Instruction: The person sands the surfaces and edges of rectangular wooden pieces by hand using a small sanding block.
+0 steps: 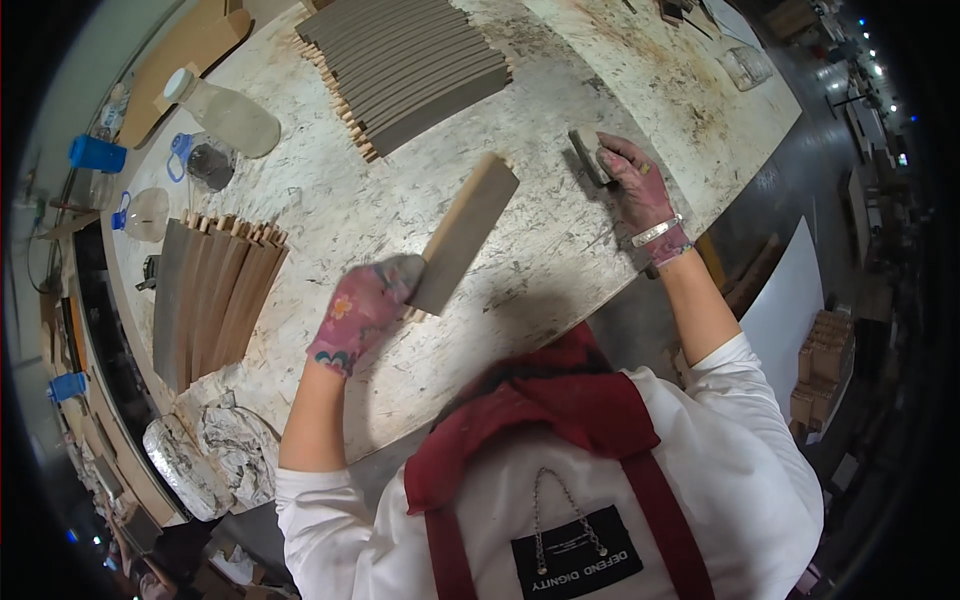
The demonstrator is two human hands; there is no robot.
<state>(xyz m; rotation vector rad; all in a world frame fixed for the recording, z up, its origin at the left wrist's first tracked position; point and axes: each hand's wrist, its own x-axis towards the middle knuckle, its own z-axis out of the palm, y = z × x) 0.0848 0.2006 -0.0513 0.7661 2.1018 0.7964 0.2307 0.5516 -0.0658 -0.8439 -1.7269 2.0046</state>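
My left hand (372, 305), in a pink flowered glove, is closed on the near end of a short grey-brown wooden board (468, 238). The board is held tilted over the worktable, its far end pointing up and to the right; a paler edge shows. To the right, my right hand (636, 180), also gloved, grips a small dark flat block (588, 158) near the tabletop, apart from the board. Exactly what kind of tool the block is I cannot make out. A row of similar boards with pegged ends (405, 75) lies at the far side.
The stained white worktable (560, 250) carries another stack of boards (215, 300) at the left. Behind it stand a large jug of cloudy liquid (235, 118) and smaller plastic bottles (208, 165). Foil-like crumpled wrapping (238, 450) sits at the near left corner. A clear jar (745, 68) lies far right.
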